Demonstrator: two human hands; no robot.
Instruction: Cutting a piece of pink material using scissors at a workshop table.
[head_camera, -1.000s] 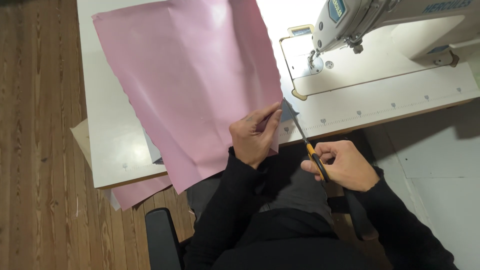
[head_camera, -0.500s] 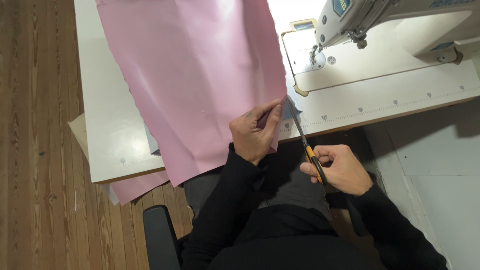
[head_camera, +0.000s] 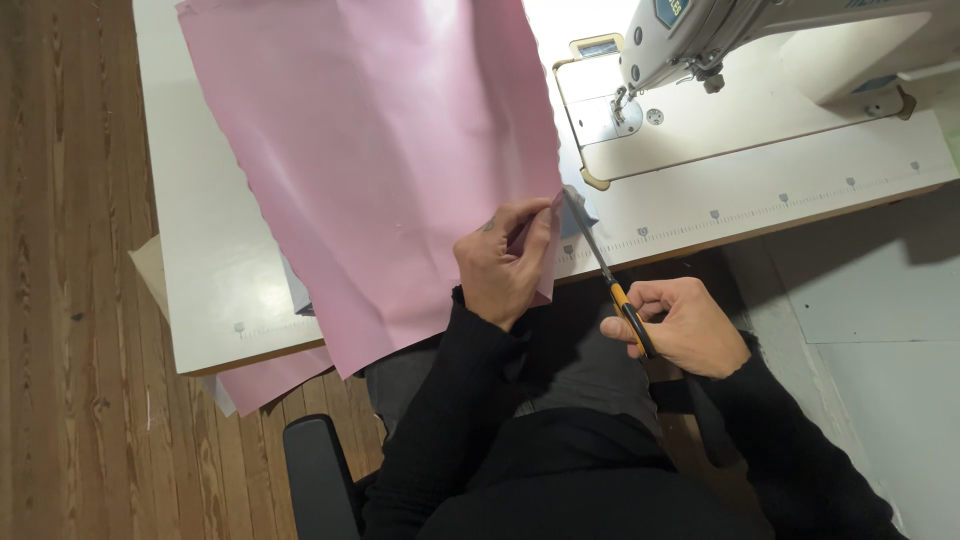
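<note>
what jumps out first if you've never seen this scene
A big pink sheet covers most of the white table. At its near edge, the left hand pinches the sheet while the right hand works scissors. A white sewing machine sits at the far right.

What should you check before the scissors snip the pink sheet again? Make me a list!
1. Left hand holds the pink sheet at its edge: ok.
2. Right hand grips the scissors by the handles: ok.
3. Left fingertips away from the blades: not ok, they sit right beside them.
4. Blades meet the sheet's edge: ok.
5. Sheet lies flat on the white table: ok, only gentle ripples.
6. Sewing machine away from the cut: ok.
</note>
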